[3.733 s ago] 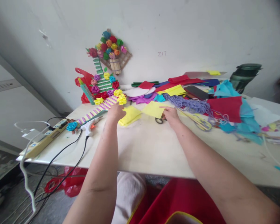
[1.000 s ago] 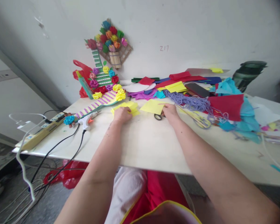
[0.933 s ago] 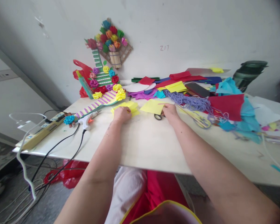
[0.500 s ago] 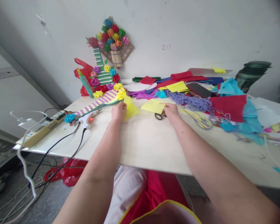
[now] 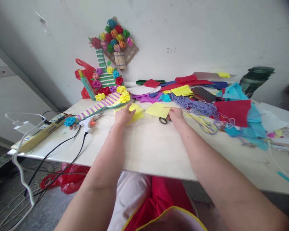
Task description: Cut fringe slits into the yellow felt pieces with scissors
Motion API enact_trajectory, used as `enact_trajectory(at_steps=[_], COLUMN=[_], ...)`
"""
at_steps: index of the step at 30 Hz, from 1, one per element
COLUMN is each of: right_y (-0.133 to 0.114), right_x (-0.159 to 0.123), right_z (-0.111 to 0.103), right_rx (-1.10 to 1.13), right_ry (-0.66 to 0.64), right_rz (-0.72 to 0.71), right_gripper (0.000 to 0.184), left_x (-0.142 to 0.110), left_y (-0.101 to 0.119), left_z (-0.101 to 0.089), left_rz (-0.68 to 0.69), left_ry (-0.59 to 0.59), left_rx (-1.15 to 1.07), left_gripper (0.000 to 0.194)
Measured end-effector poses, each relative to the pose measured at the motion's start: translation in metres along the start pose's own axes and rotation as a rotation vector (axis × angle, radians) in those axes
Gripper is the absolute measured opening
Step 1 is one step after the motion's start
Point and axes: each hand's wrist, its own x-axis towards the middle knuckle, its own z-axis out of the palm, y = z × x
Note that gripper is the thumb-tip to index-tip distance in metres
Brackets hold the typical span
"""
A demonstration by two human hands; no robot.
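Note:
My left hand (image 5: 123, 115) rests on a loose layer of thin yellow sheets (image 5: 137, 114), its thumb and fingers apart; part of the sheets is hidden beneath it. My right hand (image 5: 177, 116) pinches the right edge of a yellow paper square (image 5: 157, 110) held low over the table. Just under that square, black scissors handles (image 5: 163, 120) show; the blades are hidden. Left of my left hand, a striped board with paper flowers (image 5: 103, 104) lies on the table, a white glue gun (image 5: 86, 123) in front of it.
Behind my hands lie stacked coloured papers (image 5: 152, 83), purple yarn (image 5: 195, 104) and a dark phone (image 5: 204, 94). A green bottle (image 5: 257, 80) stands back right. At the left edge is a power strip (image 5: 42, 131) with cords hanging over the edge. Flower crafts (image 5: 119, 59) lean against the wall.
My left hand has opened from a closed grip on the yellow sheets, which now lie flatter. My right hand keeps the paper square in nearly the same place. The view has shifted slightly.

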Motion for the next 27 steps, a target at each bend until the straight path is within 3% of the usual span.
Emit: enact_trajectory(at_steps=[6, 11, 14, 21, 25, 27], right_y=[-0.001, -0.001, 0.0, -0.002, -0.003, -0.002], right_x=[-0.001, 0.001, 0.003, 0.0, -0.005, -0.006], right_z=[0.0, -0.002, -0.003, -0.007, -0.005, -0.004], right_rx=[0.037, 0.061, -0.018, -0.541, -0.81, -0.879], right_ry=[-0.009, -0.025, -0.035, -0.041, -0.134, -0.17], right_rz=[-0.008, -0.035, -0.062, -0.365, -0.4, -0.41], right_gripper=[0.036, 0.042, 0.047, 0.053, 0.068, 0.072], left_x=[0.005, 0.008, 0.008, 0.005, 0.003, 0.004], left_y=[-0.003, -0.003, -0.003, 0.0, 0.004, 0.005], left_z=[0.009, 0.02, 0.025, 0.029, 0.029, 0.03], left_rz=[0.077, 0.18, 0.171, 0.161, 0.222, 0.246], left_ry=[0.006, -0.32, -0.407, -0.356, -0.239, -0.252], left_rx=[0.005, 0.054, 0.087, 0.136, 0.177, 0.179], left_gripper=[0.049, 0.058, 0.062, 0.066, 0.066, 0.064])
